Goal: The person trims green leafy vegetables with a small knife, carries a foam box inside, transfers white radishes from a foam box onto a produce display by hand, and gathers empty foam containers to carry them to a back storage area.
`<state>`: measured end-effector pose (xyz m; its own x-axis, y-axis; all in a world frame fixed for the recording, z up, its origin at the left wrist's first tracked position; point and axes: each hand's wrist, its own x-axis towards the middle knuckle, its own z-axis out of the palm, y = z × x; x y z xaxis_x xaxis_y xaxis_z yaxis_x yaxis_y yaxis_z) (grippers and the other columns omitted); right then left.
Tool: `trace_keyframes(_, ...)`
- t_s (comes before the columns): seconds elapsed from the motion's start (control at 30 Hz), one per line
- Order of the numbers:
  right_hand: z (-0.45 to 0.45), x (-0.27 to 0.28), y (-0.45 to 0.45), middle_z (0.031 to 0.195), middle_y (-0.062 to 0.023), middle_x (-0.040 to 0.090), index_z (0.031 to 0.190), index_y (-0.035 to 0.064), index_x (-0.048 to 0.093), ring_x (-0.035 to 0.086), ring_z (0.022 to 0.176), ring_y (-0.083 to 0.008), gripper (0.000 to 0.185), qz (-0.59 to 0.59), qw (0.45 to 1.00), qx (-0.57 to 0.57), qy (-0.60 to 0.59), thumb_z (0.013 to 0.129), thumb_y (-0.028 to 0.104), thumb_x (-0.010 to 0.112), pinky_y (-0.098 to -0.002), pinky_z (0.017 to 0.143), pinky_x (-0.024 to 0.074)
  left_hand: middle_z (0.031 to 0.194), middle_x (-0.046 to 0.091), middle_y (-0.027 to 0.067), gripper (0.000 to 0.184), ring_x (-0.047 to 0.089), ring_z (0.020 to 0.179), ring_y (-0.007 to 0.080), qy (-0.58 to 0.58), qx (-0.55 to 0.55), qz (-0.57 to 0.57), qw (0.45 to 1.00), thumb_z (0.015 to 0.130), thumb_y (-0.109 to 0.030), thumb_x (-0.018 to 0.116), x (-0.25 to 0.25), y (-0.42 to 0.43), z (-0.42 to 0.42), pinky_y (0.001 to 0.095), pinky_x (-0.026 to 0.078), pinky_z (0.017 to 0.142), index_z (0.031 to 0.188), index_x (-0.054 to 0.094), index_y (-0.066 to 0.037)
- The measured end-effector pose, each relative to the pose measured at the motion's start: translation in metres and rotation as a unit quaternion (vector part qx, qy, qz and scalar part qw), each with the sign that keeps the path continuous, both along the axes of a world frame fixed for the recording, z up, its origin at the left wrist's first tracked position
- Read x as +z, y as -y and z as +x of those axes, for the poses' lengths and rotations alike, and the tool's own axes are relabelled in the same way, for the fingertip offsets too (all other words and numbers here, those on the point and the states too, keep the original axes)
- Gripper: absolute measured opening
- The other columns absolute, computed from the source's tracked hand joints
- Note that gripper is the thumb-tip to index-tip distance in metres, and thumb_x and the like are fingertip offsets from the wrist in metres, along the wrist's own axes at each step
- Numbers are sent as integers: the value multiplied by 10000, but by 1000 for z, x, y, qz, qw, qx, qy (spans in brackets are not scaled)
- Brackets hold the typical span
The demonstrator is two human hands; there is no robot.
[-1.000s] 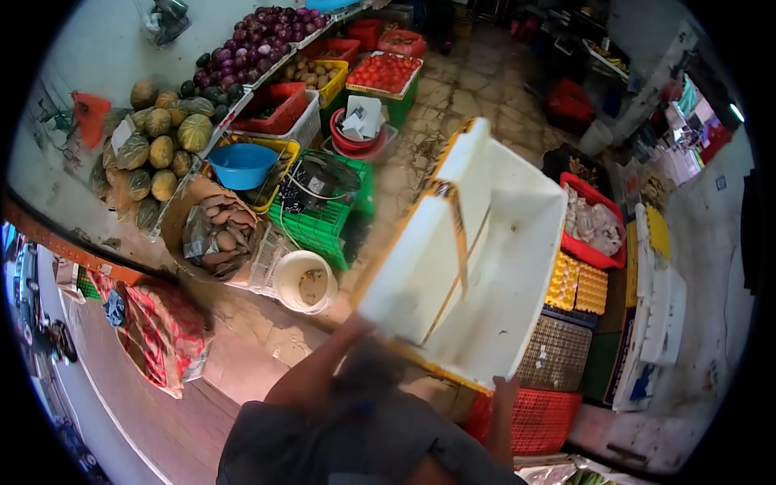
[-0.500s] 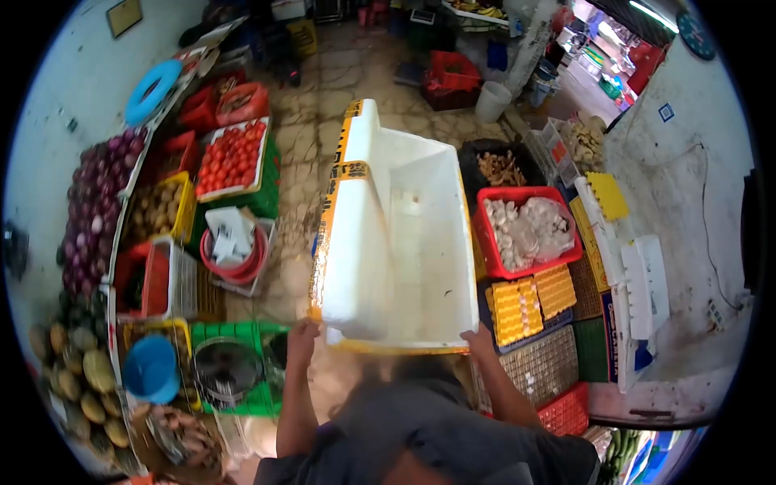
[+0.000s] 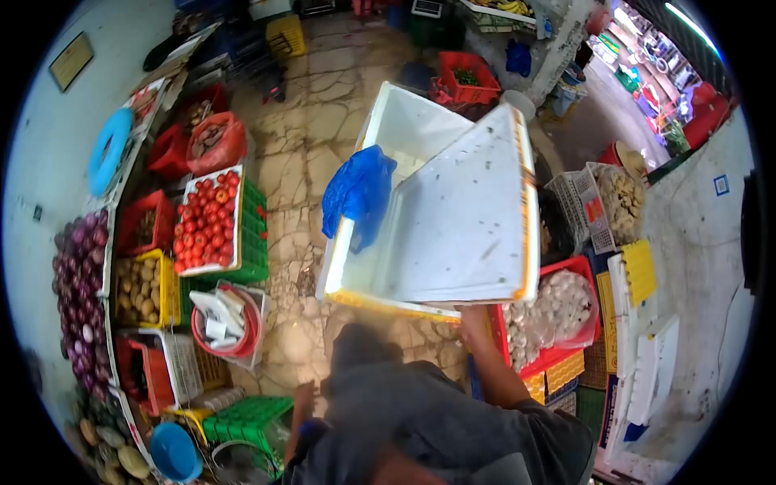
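A white foam box (image 3: 356,283) with yellow tape along its edges is held out in front of my body. My right hand (image 3: 473,317) grips its near right corner from below, with the fingers mostly hidden. A flat white foam panel (image 3: 461,218), dotted with small dark specks, leans slantwise in the box. Over the left rim hangs a crumpled blue plastic bag (image 3: 356,194). My left hand (image 3: 305,396) is away from the box, low beside my body near a green crate (image 3: 246,422); its fingers are blurred.
On the left are tomatoes (image 3: 206,222), potatoes (image 3: 139,289), purple onions (image 3: 85,299) and a red bucket (image 3: 229,323). To the right stand a red crate of garlic (image 3: 558,311) and yellow egg trays (image 3: 564,372). A tiled floor (image 3: 315,105) runs ahead between the rows.
My left hand has let go of the box and dropped to my side. The box has turned and shifted right. The blue bag and the slanted panel now show.
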<state>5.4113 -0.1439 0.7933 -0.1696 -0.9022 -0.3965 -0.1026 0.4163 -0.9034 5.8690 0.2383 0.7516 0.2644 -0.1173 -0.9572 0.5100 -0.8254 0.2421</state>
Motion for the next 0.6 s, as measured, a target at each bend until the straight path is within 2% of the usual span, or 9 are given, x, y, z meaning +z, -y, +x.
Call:
trace_keyframes(0.03,-14,-59,25,1051,-144,658,1259,-19,556,672,833,-245,418,-141,982,50,-111,859,87,616,-355,484,541,1099,671,114,478,648,756,265,-79,8,4,997,938,-425,645,-29,3,12,407,473,596,1296,566,-117)
trace_keyframes(0.1,-10,-91,70,1099,-140,642,1266,-2,550,669,839,-235,420,-218,958,63,-174,865,99,624,-348,468,533,1009,656,100,406,632,708,251,-54,-33,35,997,939,-402,636,-23,54,16,393,467,562,1220,586,-113)
trace_keyframes(0.27,40,18,222,1186,-130,602,1298,29,520,663,865,-223,446,51,985,-157,57,877,121,635,-340,463,527,783,619,64,259,593,587,218,46,-58,28,997,941,-344,612,-40,271,114,359,454,478,1032,635,-103)
trace_keyframes(0.33,5,-53,273,1145,-116,606,1278,30,525,650,902,-198,422,-172,969,70,-162,889,147,639,-303,456,498,692,604,50,229,578,538,204,83,-59,-14,995,942,-321,603,-28,407,158,346,448,444,956,655,-99)
trace_keyframes(0.4,-1,-41,306,1092,-123,627,1221,31,569,652,901,-213,376,-183,961,50,-202,872,144,649,-307,490,501,695,571,37,199,541,520,188,115,16,-65,991,971,-262,592,20,559,166,301,330,396,856,593,-99)
trace_keyframes(0.43,-7,-41,324,1080,-137,637,1186,32,597,658,902,-236,354,-139,982,0,-130,854,140,661,-332,525,517,804,628,47,185,600,614,187,157,-39,-54,985,973,-262,590,37,624,171,289,376,439,975,629,-82)
trace_keyframes(0.5,-9,-23,366,1093,-176,644,1137,34,637,656,935,-299,342,-41,970,46,-234,813,133,685,-396,638,535,941,671,52,262,630,696,164,191,-99,-187,959,971,-237,580,45,739,193,263,422,517,1185,609,-88)
trace_keyframes(0.57,-2,49,412,1139,-227,639,1111,37,660,642,1000,-381,360,89,798,239,-545,765,129,706,-477,797,539,928,667,48,227,603,637,139,206,-99,-258,939,946,-168,582,67,845,189,254,403,487,1157,614,-90)
trace_keyframes(0.6,-11,27,425,1165,-270,621,1058,32,688,581,1093,-460,341,58,841,156,-515,733,134,713,-552,966,445,917,666,53,212,595,624,132,209,-88,-263,938,945,-164,583,64,887,185,256,399,480,1139,622,-87)
